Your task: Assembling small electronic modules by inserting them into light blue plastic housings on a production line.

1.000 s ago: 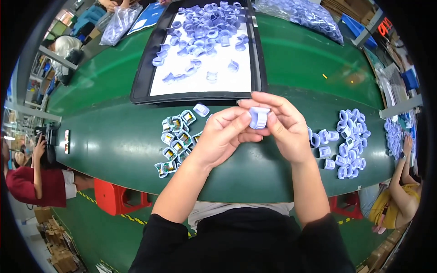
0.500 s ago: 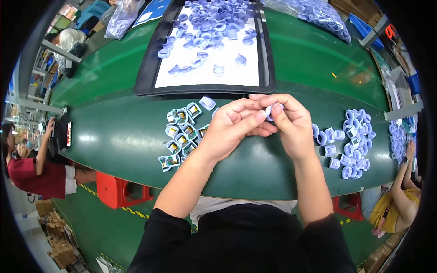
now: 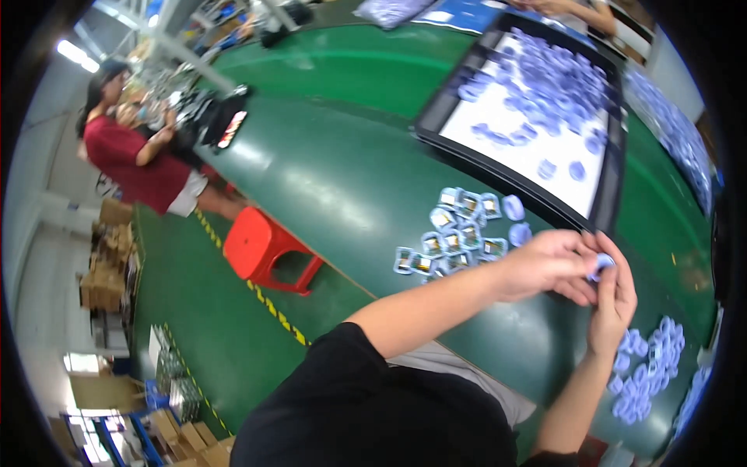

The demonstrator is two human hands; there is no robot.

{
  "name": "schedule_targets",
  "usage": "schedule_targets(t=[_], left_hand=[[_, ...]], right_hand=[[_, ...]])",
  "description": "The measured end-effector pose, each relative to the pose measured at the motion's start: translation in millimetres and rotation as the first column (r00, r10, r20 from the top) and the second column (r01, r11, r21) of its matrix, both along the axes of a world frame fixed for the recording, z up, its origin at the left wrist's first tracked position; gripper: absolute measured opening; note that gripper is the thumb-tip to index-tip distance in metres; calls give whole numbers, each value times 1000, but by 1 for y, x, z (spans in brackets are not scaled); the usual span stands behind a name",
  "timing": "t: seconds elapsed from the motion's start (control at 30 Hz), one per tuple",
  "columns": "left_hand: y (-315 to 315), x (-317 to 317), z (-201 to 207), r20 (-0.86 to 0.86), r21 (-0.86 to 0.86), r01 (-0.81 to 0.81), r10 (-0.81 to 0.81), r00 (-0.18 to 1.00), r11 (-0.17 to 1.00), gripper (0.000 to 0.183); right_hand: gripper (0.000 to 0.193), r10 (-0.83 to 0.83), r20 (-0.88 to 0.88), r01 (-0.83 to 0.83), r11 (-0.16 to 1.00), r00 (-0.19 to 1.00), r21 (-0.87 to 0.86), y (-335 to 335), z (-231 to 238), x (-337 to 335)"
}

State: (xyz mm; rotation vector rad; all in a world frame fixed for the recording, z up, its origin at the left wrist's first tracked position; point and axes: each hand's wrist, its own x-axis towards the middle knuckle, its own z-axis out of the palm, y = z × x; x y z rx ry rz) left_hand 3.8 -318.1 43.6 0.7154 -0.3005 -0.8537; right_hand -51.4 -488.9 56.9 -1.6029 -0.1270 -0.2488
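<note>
Over the green table [image 3: 342, 179], my left hand [image 3: 545, 268] and my right hand [image 3: 612, 300] meet, both pinching one small pale-blue plastic part [image 3: 601, 267] between the fingertips. Just left of my left hand lies a cluster of small square blue parts with dark centres [image 3: 459, 233]. A heap of pale-blue ring-shaped parts [image 3: 650, 366] rests on the table beyond my right forearm. Behind my hands stands a black-rimmed tray [image 3: 498, 167] with a white floor and many loose blue parts.
A red plastic stool [image 3: 264, 249] stands on the green floor left of the table, beside a yellow-and-black floor stripe. A person in a red top [image 3: 136, 159] works at a bench far left. Cardboard boxes [image 3: 105, 272] are stacked along the left wall.
The view has swung left and tilted, so the table and tray now sit at the right. My hands stay together on the small blue part, now at the right of the picture.
</note>
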Motion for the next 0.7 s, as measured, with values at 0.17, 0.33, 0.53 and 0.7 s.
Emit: schedule_targets(t=[0.17,0.33,0.53,0.7], left_hand=[[0,-2,-2,84,31,2,-4,996,1000,34],[1,-1,1,124,13,-9,7,992,1000,37],[-8,-7,-4,122,38,12,-16,992,999,45],[-8,-2,-19,200,174,-81,45,979,981,28]], right_hand=[[35,-115,43,122,968,992,-220,-12,-15,3],[38,-54,33,59,982,998,-177,-15,-21,10],[36,20,-9,-19,994,1000,106,-12,-19,8],[20,-274,63,272,851,960,-450,-10,-5,-3]])
